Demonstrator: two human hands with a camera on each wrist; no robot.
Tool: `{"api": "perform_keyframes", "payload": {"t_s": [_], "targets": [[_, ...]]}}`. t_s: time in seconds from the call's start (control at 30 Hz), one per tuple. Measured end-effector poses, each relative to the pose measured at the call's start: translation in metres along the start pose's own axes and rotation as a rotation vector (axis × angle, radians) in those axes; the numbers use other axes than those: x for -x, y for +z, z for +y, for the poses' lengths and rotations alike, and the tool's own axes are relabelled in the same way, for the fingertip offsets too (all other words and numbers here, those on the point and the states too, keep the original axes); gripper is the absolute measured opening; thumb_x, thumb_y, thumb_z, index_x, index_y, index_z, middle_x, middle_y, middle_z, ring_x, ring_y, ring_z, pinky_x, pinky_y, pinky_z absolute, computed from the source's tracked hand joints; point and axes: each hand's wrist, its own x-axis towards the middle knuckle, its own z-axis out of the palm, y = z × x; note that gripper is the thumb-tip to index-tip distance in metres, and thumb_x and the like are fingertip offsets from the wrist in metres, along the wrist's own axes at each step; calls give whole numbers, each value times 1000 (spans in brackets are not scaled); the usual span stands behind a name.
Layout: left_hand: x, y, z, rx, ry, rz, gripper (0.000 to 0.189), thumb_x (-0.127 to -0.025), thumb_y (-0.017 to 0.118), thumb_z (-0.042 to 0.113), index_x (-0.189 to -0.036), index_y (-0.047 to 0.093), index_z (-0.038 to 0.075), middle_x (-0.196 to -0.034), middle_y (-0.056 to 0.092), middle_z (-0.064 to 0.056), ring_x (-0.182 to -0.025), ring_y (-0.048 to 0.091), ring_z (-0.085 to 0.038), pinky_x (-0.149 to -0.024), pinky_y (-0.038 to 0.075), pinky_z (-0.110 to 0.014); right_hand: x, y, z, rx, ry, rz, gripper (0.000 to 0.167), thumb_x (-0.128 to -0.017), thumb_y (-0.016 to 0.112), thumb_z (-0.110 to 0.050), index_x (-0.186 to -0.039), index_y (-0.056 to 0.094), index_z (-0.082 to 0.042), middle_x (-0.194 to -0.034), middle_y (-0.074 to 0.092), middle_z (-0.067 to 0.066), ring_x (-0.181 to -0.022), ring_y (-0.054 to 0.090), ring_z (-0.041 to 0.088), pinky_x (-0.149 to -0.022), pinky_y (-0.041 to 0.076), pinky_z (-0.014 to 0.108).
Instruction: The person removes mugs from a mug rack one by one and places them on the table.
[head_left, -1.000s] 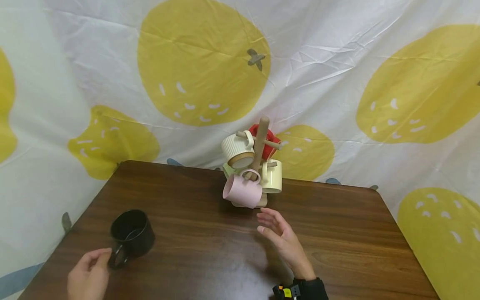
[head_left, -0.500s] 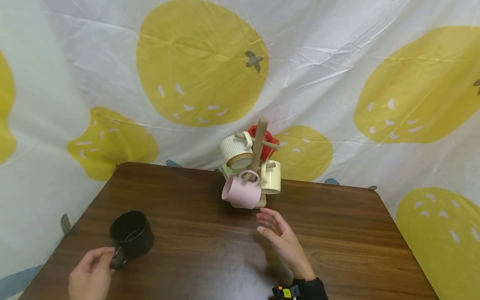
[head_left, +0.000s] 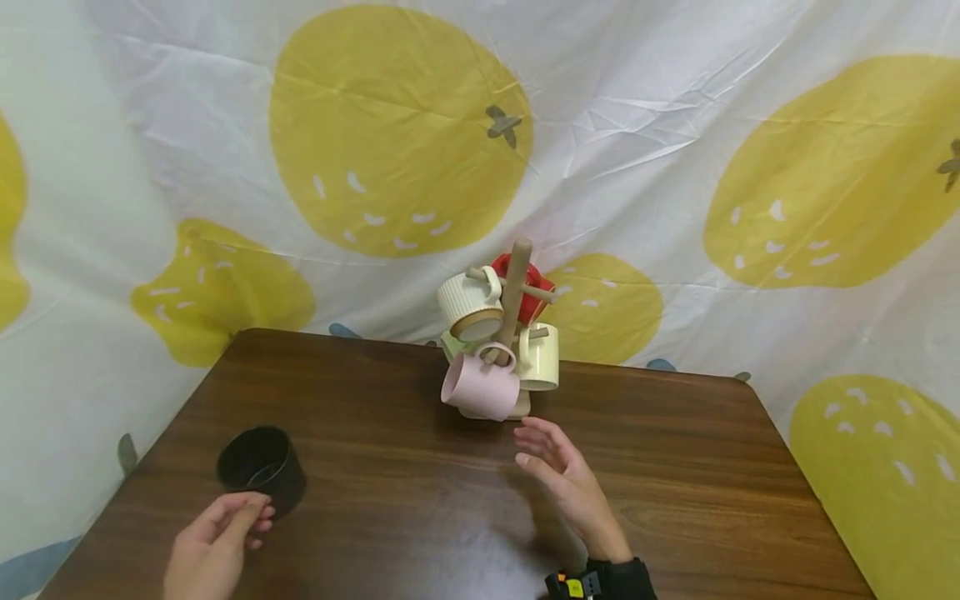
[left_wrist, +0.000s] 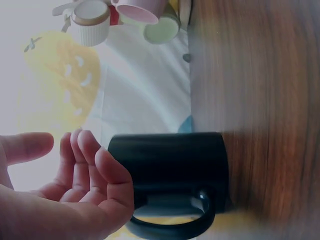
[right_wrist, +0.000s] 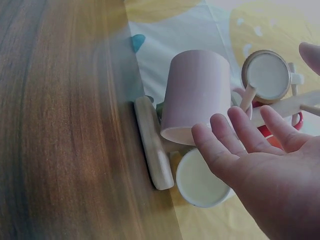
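Observation:
A black mug (head_left: 262,462) stands upright on the left part of the table. My left hand (head_left: 217,542) is at its near side, and hides the handle in the head view. In the left wrist view this hand (left_wrist: 80,190) has loosely bent fingers with the thumb apart and nothing between them. The mug's handle (left_wrist: 172,227) shows just beyond the fingers; whether they touch the mug I cannot tell. My right hand (head_left: 566,487) hovers with relaxed fingers in front of the mug tree (head_left: 516,292), nearest to the hanging pink mug (head_left: 483,387), and holds nothing.
Also on the wooden mug tree hang a ribbed white mug (head_left: 468,300), a red mug (head_left: 531,304), a pale yellow mug (head_left: 543,358) and a partly hidden green one (head_left: 452,343). Behind the brown table (head_left: 360,517) hangs a fruit-patterned cloth (head_left: 615,183).
My left hand has moved right, from beside the black mug's handle to in front of the mug, now covering the handle. The right hand stays in place. The head view has shifted slightly.

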Motion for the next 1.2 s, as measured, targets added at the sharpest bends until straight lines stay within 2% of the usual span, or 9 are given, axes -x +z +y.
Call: {"api": "perform_keyframes", "payload": {"t_s": [0.2, 0.5, 0.83, 1.2], "targets": [[1, 5, 3, -35, 60, -98, 27, -103, 54, 21, -109, 66, -2, -80, 68, 15, -76, 63, -3, -68, 53, -23, 1, 0, 1, -4, -2, 6, 51, -94, 63, -6, -140, 43, 0, -138, 51, 21, -123, 54, 16, -99, 48, 28], [3, 15, 6, 73, 134, -166, 22, -102, 55, 18, -104, 67, 0, -84, 68, 11, -79, 65, -6, -71, 55, -23, 1, 0, 2, -10, -6, 13, 51, -94, 63, -5, -140, 43, -1, -138, 51, 20, -122, 54, 16, -98, 48, 29], [4, 25, 19, 8, 161, -225, 27, -103, 55, 24, -111, 66, 0, -93, 68, 6, -85, 64, -3, -77, 54, -22, 0, -1, 3, -5, -2, 23, 51, -94, 63, -5, -141, 43, -1, -137, 52, 19, -122, 55, 16, -99, 48, 29], [4, 45, 32, 57, 169, -293, 22, -101, 57, 18, -110, 66, 1, -99, 69, -3, -90, 65, -8, -79, 54, -24, 0, -1, 0, -7, 16, 28, 53, -94, 63, -5, -142, 41, 3, -137, 52, 20, -123, 54, 19, -99, 47, 28]]}}
